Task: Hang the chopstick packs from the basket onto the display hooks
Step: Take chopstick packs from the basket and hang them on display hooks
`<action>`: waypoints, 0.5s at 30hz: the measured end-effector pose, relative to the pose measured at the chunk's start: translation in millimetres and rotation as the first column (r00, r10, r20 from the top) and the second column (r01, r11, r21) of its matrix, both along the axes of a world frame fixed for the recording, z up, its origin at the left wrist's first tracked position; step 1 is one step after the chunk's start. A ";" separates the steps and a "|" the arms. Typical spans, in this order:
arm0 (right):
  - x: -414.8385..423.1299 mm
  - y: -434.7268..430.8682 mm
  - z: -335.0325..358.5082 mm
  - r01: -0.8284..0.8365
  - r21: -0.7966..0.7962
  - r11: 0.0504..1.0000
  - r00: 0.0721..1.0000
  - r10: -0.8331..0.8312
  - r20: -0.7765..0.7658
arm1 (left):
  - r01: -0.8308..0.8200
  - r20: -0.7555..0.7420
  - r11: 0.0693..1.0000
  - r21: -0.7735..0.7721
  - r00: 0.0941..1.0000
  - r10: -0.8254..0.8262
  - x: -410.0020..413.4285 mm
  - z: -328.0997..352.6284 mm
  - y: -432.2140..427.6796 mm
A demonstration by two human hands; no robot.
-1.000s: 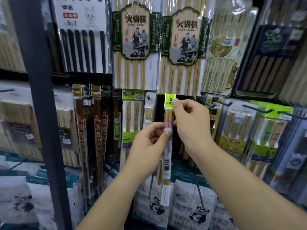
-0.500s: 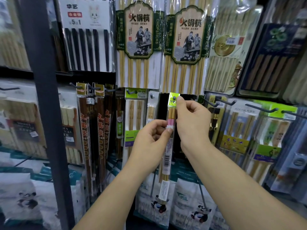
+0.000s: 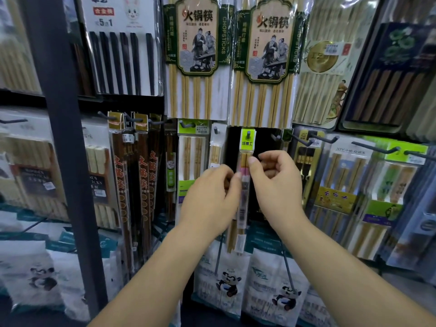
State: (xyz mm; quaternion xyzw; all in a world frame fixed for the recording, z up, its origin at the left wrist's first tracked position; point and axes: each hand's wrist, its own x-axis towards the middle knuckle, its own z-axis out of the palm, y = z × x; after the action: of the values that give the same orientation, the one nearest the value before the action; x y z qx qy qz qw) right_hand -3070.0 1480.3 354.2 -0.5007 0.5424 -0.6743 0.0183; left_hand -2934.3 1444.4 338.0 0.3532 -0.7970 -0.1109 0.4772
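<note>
One wide-angle camera, worn on the person's head, faces forward and a little downward at the display rack (image 3: 61,161), very near it. Both forearms (image 3: 146,267) rise from the lower edge; the left hand (image 3: 210,197) and right hand (image 3: 276,185) meet at the chopstick pack (image 3: 243,208) mid-frame. The edges curve and blur, probably lens distortion.

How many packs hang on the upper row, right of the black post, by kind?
Black-chopstick pack on white card: 1
Green-label hotpot packs: 2
Gold-disc pack: 1
Dark blue pack: 1
Total: 5
Packs at the far right edge are cut off, so they are not counted.
</note>
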 end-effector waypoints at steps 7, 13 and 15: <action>-7.1 -9.3 -34.2 -0.179 0.296 0.938 0.946 0.247 -0.210 | 0.457 -0.441 0.776 0.436 0.860 -0.258 -34.1 10.5 -14.4; -7.7 -25.7 -47.1 -0.293 0.285 0.913 0.914 0.355 -0.196 | 0.601 -0.591 0.646 0.471 0.758 -0.274 -52.4 9.6 -26.4; -7.7 -32.3 -47.0 -0.299 0.283 0.911 0.916 0.357 -0.184 | 0.623 -0.617 0.630 0.464 0.737 -0.276 -56.1 10.1 -29.2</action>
State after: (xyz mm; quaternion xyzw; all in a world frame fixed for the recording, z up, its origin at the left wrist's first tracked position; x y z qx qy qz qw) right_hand -3077.7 1448.0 307.2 -0.6540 0.5286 -0.5251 0.1313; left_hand -2990.4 1415.1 348.1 0.2350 -0.6234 -0.5829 0.4652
